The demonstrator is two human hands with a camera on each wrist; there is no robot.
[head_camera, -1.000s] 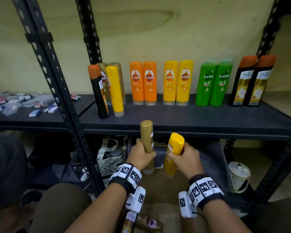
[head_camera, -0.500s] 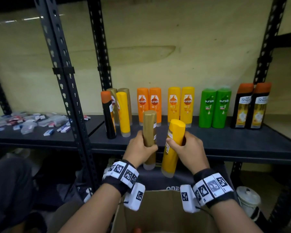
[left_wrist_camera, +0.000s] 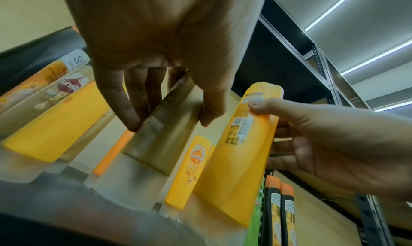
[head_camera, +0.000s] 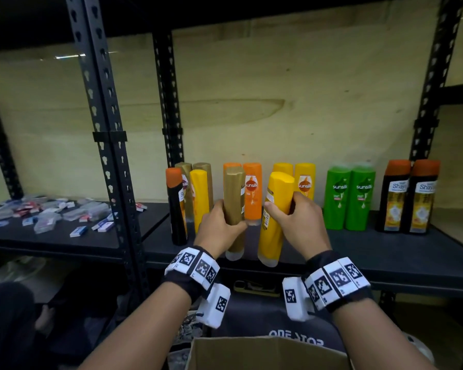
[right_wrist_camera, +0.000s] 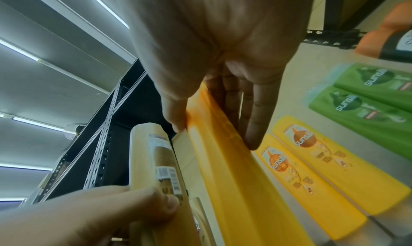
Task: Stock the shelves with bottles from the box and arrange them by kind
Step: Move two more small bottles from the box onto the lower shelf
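My left hand (head_camera: 219,231) grips a gold bottle (head_camera: 234,206) upright, its base just over the front of the dark shelf (head_camera: 401,252). Beside it my right hand (head_camera: 297,225) grips a yellow bottle (head_camera: 274,217), tilted slightly. In the left wrist view, fingers (left_wrist_camera: 116,98) and thumb wrap the gold bottle (left_wrist_camera: 160,131); in the right wrist view, the yellow bottle (right_wrist_camera: 234,170) runs under my palm. Behind stand pairs of orange (head_camera: 252,193), yellow (head_camera: 304,180), green (head_camera: 349,198) and black orange-capped bottles (head_camera: 409,196), plus a mixed cluster (head_camera: 190,198) at left.
A cardboard box (head_camera: 265,353) sits open below my wrists. A black upright post (head_camera: 110,156) divides the shelving; small packets (head_camera: 51,214) litter the left shelf. A dark bag (head_camera: 278,324) lies under the shelf. The shelf's right end holds nothing.
Both hands have risen from below the shelf edge with their bottles, up to shelf level in front of the orange and yellow pairs. The view has tilted upward.
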